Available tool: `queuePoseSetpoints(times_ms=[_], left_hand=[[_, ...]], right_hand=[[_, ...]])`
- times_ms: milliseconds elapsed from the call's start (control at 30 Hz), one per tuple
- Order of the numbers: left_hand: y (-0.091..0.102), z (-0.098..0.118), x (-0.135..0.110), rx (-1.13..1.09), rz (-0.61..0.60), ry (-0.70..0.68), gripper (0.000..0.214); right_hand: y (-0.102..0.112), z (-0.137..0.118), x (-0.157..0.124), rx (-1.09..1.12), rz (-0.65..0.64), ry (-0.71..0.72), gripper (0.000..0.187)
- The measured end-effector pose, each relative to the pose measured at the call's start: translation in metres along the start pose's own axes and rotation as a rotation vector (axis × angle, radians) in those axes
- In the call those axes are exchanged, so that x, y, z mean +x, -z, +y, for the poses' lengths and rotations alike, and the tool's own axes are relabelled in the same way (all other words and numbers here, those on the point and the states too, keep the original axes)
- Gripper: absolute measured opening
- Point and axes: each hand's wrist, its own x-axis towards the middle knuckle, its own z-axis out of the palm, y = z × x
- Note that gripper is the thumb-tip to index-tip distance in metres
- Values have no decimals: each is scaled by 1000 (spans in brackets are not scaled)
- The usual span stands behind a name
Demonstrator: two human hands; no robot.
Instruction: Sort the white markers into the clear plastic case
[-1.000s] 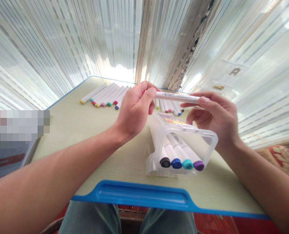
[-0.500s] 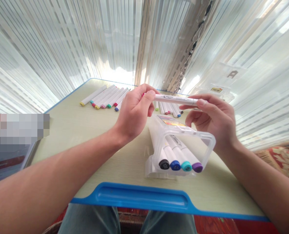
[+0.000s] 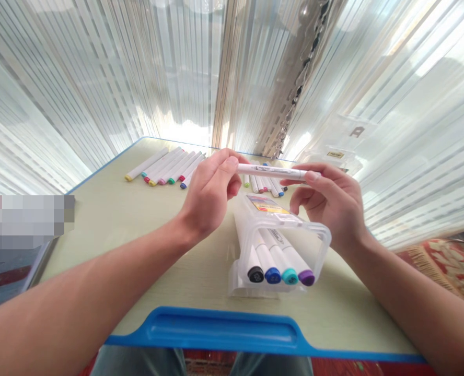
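A white marker (image 3: 273, 171) is held level above the table, one end in each hand. My left hand (image 3: 212, 190) pinches its left end, hiding the cap there. My right hand (image 3: 329, 201) grips the right end between thumb and fingers. Just below stands a clear plastic marker case (image 3: 326, 232), open toward me. Inside it lie several white markers with black (image 3: 255, 274), blue (image 3: 273, 275), turquoise (image 3: 290, 276) and purple (image 3: 306, 277) ends facing me.
At the back left of the table (image 3: 138, 224) lies a row of white markers (image 3: 173, 167) with coloured ends. More markers (image 3: 269, 185) lie behind the case. Clear plastic packaging (image 3: 339, 141) stands at the back right. A blue pen groove (image 3: 224, 329) runs along the near edge, with striped curtains behind.
The whole view has shifted slightly, so things sit a little lower and further left. Both hands still hold the marker in much the same way above the case.
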Motion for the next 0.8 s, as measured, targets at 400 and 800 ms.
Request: queuePoseSetpoints(times_ms=[400, 800], left_hand=[[-1, 6, 3, -121, 56, 107, 16], [1, 5, 4, -144, 48, 72, 16]], right_hand=[[-1, 0, 1, 15, 37, -1, 8], [0, 2, 3, 29, 40, -1, 11]])
